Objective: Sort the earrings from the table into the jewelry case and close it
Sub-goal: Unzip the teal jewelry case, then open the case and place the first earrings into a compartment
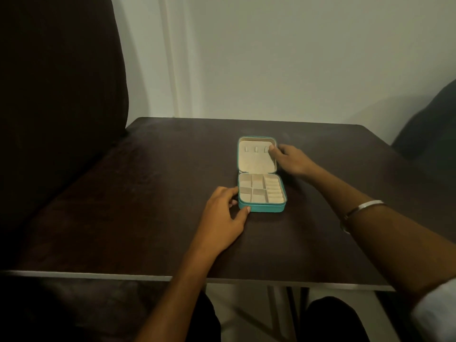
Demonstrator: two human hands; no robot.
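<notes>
The left hand (223, 213) grips the near left corner of the jewelry case (261, 183), thumb pressed on the teal front wall and fingers curled against the left side wall. The right hand (292, 160) holds the right edge of the opened lid (256, 156), its thumb laid over the cream lining near the lid's far right corner and the other fingers wrapped behind the edge.

The case sits on the dark tabletop (148, 193), right of centre and closer to the far edge than to the near one. It lies fully open, the lid flat or nearly flat on the far side of the base, hinged along the seam between them. The lid's lining carries three small tabs in a row near its far edge. The base is split into square compartments on its left and middle, with a column of padded ring rolls along its right side; the compartments look empty, though the light is dim.

No earrings can be made out on the tabletop. A metal bangle (362, 211) circles the right forearm. A dark chair back (61, 107) stands beyond the left edge of the tabletop.
</notes>
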